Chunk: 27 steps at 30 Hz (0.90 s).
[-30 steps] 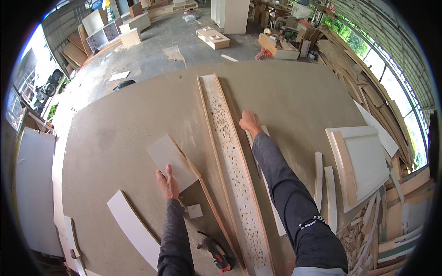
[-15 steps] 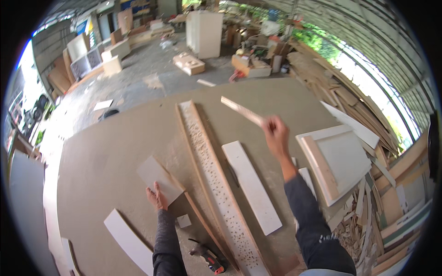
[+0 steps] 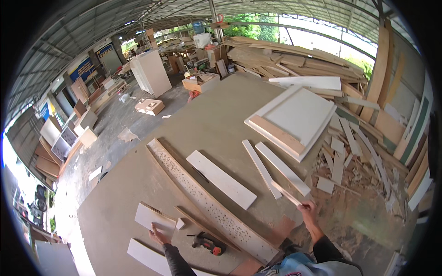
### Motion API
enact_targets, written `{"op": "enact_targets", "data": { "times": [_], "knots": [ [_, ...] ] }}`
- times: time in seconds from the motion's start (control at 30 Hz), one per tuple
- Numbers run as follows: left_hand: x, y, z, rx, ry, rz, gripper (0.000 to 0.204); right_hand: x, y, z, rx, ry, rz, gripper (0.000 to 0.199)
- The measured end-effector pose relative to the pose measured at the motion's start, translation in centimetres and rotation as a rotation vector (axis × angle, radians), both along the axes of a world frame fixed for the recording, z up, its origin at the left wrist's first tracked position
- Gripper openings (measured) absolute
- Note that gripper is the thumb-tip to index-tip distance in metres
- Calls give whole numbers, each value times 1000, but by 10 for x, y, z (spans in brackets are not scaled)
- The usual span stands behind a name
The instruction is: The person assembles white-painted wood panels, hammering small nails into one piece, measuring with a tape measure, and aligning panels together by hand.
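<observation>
Toward the lower left of the table, my left hand (image 3: 159,234) rests with its fingers stretched out on the near edge of a short white board (image 3: 153,218). My right hand (image 3: 308,210) is closed around one end of a narrow wooden strip (image 3: 286,193), whose far end points away and left, over two long white strips (image 3: 282,168). Between my hands lies a long channel-shaped board (image 3: 202,200) with a speckled inside. A cordless power tool (image 3: 208,244), black and red, lies near the left hand, beside a thin wooden batten (image 3: 202,225).
A white panel (image 3: 294,117) lies at the table's far right, with offcuts (image 3: 338,161) heaped beyond its edge. A wide white board (image 3: 222,178) lies past the channel-shaped board; another white board (image 3: 147,257) lies near me. A white cabinet (image 3: 150,73) stands on the floor.
The view has turned right. My right hand has swung the wooden strip down and to the right, from above the table's far part. My left hand stays at the short white board.
</observation>
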State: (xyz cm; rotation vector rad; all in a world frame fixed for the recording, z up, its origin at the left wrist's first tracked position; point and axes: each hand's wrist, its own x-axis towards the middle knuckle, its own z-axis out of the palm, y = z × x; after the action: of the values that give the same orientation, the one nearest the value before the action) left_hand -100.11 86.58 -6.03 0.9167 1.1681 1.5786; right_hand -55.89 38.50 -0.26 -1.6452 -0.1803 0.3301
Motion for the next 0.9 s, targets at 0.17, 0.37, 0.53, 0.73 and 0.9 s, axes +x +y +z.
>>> {"op": "enact_targets", "data": {
  "times": [0.17,0.37,0.53,0.73,0.9],
  "knots": [
    [38,-111,83,-78,-30,-102,33,-21,46,23,35,-177,66,39],
    [160,-250,159,-74,-42,-318,33,-14,-3,41,107,83,308,23],
    [265,-349,166,-51,-78,-470,33,-1,-55,86,314,246,583,22],
    [409,-468,146,-108,-113,-690,34,63,-144,125,436,163,497,31],
    [492,-544,127,-131,-129,-923,34,124,-216,134,284,104,378,28]
  ]
}}
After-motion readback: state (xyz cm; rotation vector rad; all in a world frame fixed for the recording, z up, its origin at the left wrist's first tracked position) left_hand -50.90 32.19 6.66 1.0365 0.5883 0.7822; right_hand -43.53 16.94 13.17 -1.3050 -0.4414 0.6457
